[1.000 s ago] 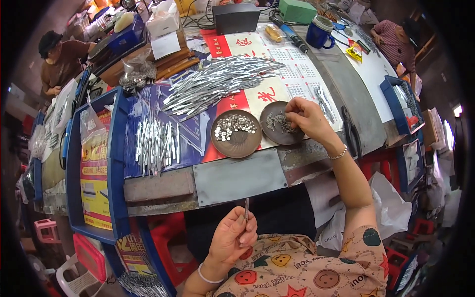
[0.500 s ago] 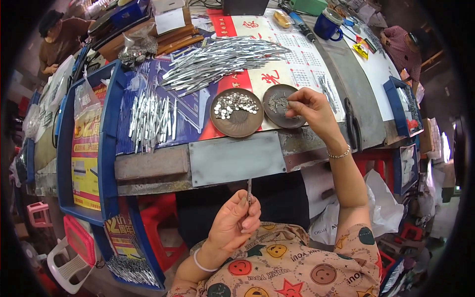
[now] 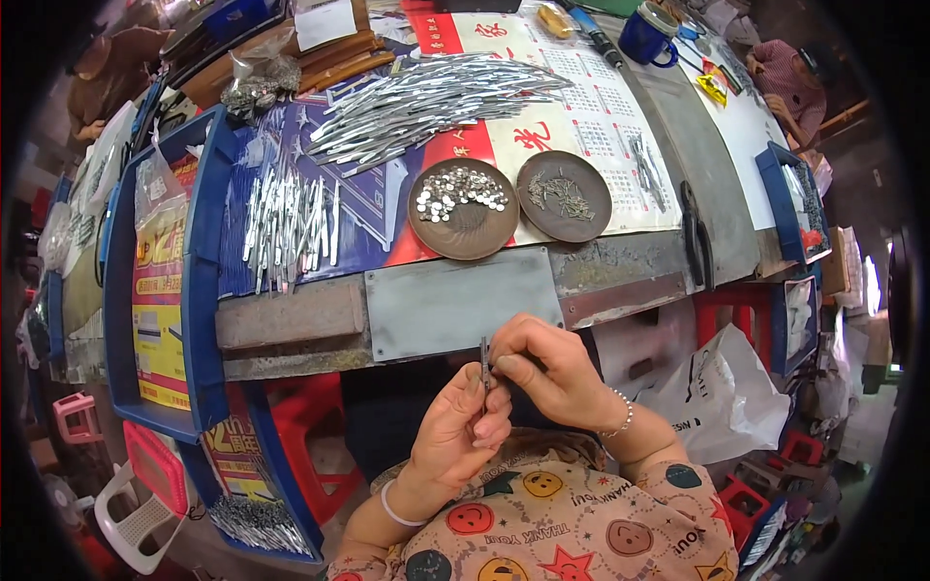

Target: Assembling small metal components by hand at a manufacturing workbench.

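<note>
In front of the bench edge, my left hand (image 3: pixel 453 423) is closed round a slim metal strip (image 3: pixel 485 351) that points upward. My right hand (image 3: pixel 552 373) is pinched against the upper part of that strip; anything between its fingertips is too small to make out. Beyond them, a grey metal plate (image 3: pixel 455 308) lies at the bench edge. A brown dish (image 3: pixel 470 242) holds small shiny discs, and another brown dish (image 3: pixel 572 230) to its right holds many tiny pins. Slim metal strips lie in a large pile (image 3: pixel 436 108) and a smaller pile (image 3: pixel 291 225).
A blue tray (image 3: pixel 215 290) stands at the left, with a wooden block (image 3: pixel 291 315) beside it. Black-handled pliers (image 3: pixel 696 237) lie right of the dishes. A blue mug (image 3: pixel 649 37) stands at the far right. Other people sit at both far sides.
My right hand has come from the pin dish, down and left, to the strip in my left hand. My left hand has stayed nearly in place. The view has shifted slightly.
</note>
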`<state>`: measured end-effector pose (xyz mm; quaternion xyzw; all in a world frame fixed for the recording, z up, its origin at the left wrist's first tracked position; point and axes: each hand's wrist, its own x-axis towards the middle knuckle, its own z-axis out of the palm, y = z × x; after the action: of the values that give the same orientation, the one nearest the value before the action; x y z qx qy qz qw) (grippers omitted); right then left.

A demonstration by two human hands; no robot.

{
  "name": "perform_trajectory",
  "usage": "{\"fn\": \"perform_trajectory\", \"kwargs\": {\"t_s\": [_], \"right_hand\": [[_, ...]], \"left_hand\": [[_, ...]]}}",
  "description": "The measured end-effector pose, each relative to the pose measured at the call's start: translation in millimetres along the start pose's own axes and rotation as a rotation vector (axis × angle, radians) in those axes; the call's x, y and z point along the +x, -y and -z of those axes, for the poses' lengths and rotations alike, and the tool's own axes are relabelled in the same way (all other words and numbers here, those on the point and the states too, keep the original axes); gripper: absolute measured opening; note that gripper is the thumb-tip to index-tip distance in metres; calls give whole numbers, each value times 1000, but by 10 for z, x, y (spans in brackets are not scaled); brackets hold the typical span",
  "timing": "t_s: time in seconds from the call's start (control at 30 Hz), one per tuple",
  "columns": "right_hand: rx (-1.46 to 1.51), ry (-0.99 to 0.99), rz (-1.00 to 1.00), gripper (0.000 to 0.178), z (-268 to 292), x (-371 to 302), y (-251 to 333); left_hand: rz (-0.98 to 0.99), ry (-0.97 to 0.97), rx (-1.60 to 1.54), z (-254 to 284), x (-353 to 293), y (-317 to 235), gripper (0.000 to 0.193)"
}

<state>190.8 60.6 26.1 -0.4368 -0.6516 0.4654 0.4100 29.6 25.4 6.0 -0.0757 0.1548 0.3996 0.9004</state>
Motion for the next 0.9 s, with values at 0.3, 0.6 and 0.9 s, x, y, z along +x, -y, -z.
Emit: {"fn": "perform_trajectory", "kwargs": {"t_s": [0.3,0.6,0.9], "right_hand": [[-140,-42,149,10,-90,1,1],[-515,-148,421,19,-222,-92,71],[85,81,164,9,-42,-78,209]], "left_hand": [[-22,-16,21,7,6,12,12],[-351,-84,450,67,-56,77,8],[-376,147,485,-10,-153,75,7]]}}
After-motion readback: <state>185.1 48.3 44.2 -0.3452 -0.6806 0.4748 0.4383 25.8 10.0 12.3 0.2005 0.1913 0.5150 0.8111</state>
